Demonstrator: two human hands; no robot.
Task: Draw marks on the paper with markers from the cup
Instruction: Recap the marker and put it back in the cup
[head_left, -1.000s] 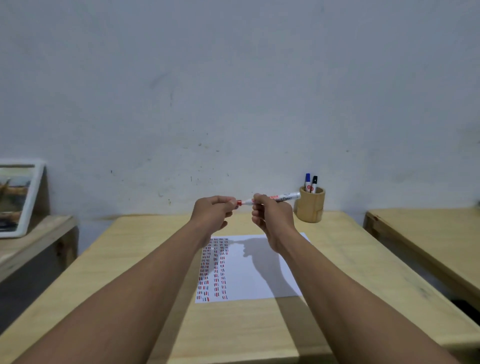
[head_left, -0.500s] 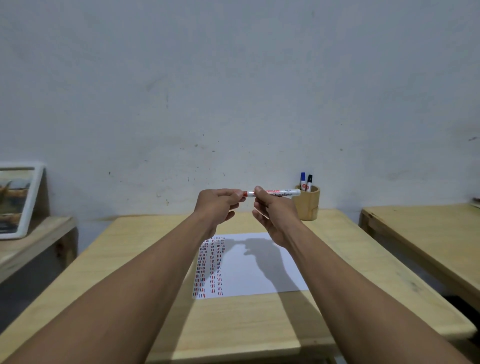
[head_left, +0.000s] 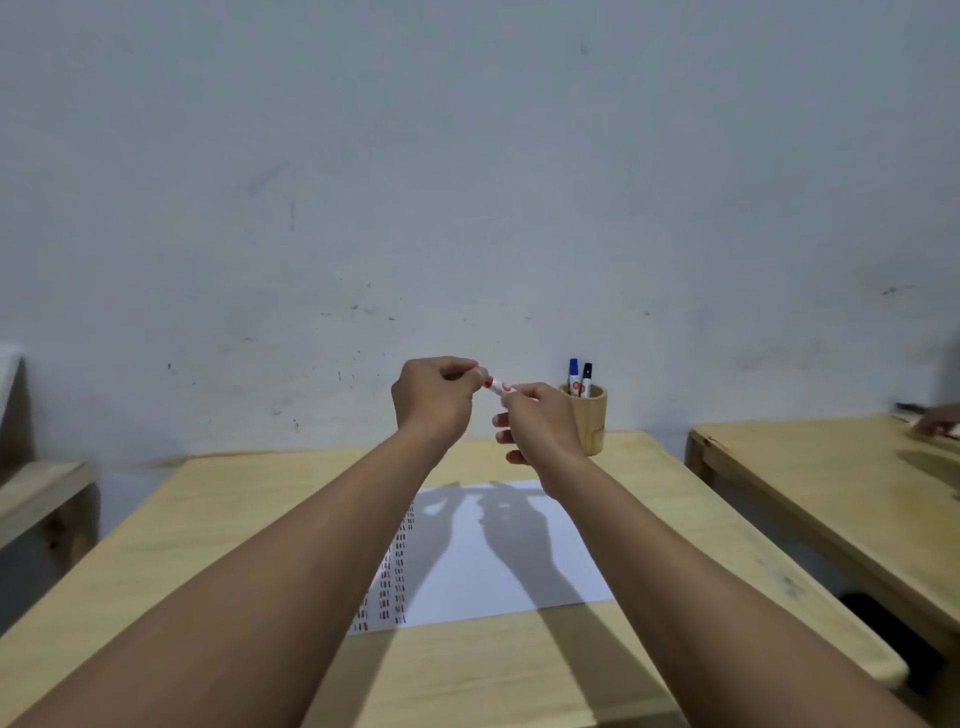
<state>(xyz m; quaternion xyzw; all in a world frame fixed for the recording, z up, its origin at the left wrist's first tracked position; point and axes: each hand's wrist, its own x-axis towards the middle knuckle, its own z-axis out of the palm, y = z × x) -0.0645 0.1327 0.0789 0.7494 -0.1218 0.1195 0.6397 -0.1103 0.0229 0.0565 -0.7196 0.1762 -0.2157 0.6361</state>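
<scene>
Above the table I hold a white marker with a red end (head_left: 497, 385) between both hands. My left hand (head_left: 436, 400) pinches the red end with its fingertips. My right hand (head_left: 540, 423) grips the barrel, hiding most of it. Below them on the wooden table (head_left: 675, 525) lies the white paper (head_left: 498, 571), with columns of short red and dark marks along its left side, partly behind my left forearm. The wooden cup (head_left: 592, 423) stands at the table's back right and holds a blue-capped marker (head_left: 573, 370) and a black-capped marker (head_left: 587, 373).
A second wooden table (head_left: 831, 493) stands to the right across a narrow gap, with blurred objects at its far right edge (head_left: 935, 423). A lower wooden bench (head_left: 41, 488) is at the left. A grey-white wall rises just behind the table.
The marker, which pointed sideways toward the cup, now tilts away so my right hand covers most of its barrel. Both hands sit slightly higher, still joined at the red end.
</scene>
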